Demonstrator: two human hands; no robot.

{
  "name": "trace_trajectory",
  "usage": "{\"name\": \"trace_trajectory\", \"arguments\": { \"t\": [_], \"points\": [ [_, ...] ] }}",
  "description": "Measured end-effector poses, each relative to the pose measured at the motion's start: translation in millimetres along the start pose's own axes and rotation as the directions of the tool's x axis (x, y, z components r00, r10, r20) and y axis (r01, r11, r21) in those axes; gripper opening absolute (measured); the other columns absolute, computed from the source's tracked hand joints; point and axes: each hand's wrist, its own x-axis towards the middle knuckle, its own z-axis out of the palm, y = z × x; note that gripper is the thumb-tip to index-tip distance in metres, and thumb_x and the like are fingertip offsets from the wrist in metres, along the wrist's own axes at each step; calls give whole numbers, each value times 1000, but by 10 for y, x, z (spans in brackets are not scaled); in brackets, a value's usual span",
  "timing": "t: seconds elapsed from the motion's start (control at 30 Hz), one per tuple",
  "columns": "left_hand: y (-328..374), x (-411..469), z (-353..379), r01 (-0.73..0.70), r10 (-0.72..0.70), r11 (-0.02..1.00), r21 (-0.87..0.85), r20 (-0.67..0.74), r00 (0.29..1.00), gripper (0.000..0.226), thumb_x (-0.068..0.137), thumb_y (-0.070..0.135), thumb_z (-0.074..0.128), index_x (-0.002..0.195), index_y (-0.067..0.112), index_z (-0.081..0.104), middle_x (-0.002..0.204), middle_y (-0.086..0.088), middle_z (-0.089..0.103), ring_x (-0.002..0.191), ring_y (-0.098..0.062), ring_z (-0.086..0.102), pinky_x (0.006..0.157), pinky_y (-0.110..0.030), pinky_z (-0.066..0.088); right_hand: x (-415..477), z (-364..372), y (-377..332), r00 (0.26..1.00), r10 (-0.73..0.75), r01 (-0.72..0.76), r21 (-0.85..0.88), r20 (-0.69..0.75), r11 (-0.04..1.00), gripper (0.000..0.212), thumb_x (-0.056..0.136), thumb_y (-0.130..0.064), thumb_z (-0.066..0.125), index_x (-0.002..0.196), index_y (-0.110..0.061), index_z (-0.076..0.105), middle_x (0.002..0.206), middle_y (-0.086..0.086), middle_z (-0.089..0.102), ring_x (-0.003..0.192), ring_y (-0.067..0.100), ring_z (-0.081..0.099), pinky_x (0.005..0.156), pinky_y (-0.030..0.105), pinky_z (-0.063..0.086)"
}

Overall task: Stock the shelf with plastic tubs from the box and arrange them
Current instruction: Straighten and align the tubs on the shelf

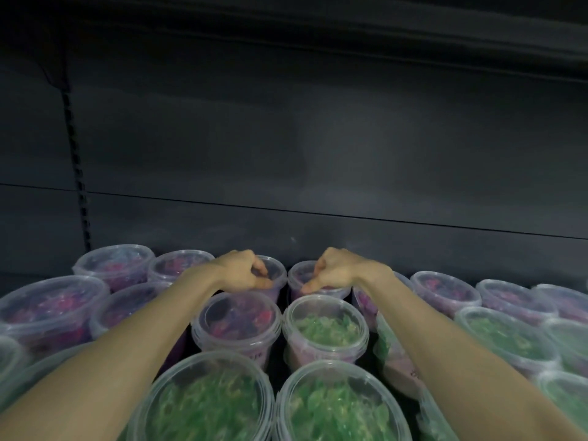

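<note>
Clear plastic tubs fill the dark shelf (318, 173) in rows, seen from the head camera. Those at the back hold pink and purple contents, while the nearer ones, such as the big tub (206, 405) at the bottom and the small green tub (326, 329) in the middle, hold green. Both bare arms reach forward over the rows to the back. The left hand (243, 270) is curled over the rim of a back-row tub (273, 275), fingers and thumb pinched on its edge. The right hand (331, 270) is curled the same way on the neighbouring back tub (300, 275), thumb pointing down at its rim. These two tubs stand just beside each other, close to the shelf's back wall (318, 230).
</note>
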Motion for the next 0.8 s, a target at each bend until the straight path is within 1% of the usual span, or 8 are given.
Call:
{"name": "trace_trajectory", "arguments": {
  "t": [0.07,0.17,0.27,0.4,0.57,0.7,0.77,0.8],
  "points": [
    [-23,6,-12,-5,5,1000,-3,19,1000,44,82,49,62,120,28,62,128,4,59,115,-14,54,101,-30,40,3,11,10,1000,6,-6,10,-3,1000,42,69,-47,75,92,-12,70,100,4,69,92,20,62,81,34,51],
    [-33,-3,-42,-17,17,1000,5,27,999,42,82,48,63,119,29,62,126,4,60,115,-14,54,101,-29,40,9,32,11,1000,6,-5,12,-27,1000,49,71,-50,73,100,-11,70,106,6,68,97,23,62,85,35,52],
    [-24,-20,-66,-24,23,999,26,30,999,42,82,48,63,119,29,62,125,5,60,115,-14,54,99,-27,40,39,57,-5,999,18,-19,-25,-46,1000,56,72,-55,71,107,-12,67,113,7,66,102,26,60,87,35,50],
    [-18,-28,-75,-19,18,996,90,19,1000,43,81,54,60,119,33,61,126,5,60,116,-17,53,103,-34,39,37,71,-40,997,37,-43,-85,-62,995,62,72,-60,67,112,-13,65,119,8,62,108,28,58,89,35,49],
    [20,-57,-32,3,0,987,158,-20,1000,45,83,56,55,122,33,58,129,3,57,117,-21,53,99,-34,40,-18,97,-55,994,53,-62,-94,-98,994,65,70,-64,65,116,-17,64,122,6,60,110,28,57,92,38,48],
    [36,-78,5,37,-37,990,134,-4,999,44,85,55,53,123,32,55,129,0,56,114,-24,54,98,-37,42,-71,114,-56,996,45,-53,-90,-83,995,62,72,-65,61,114,-18,65,119,5,63,106,26,58,90,38,49],
    [85,-133,13,46,-47,992,113,8,999,41,89,49,52,124,28,55,128,-2,57,113,-24,55,97,-35,42,-123,98,-53,999,37,-39,-67,-35,997,58,79,-60,59,114,-15,65,119,5,63,105,25,59,91,37,49],
    [108,-152,13,41,-40,995,88,-9,999,37,91,45,51,120,24,59,123,-4,60,109,-24,56,93,-34,43,-157,78,-49,999,31,-32,-46,-18,998,54,83,-57,57,114,-13,65,118,6,64,104,25,59,90,35,49]
  ]
}}
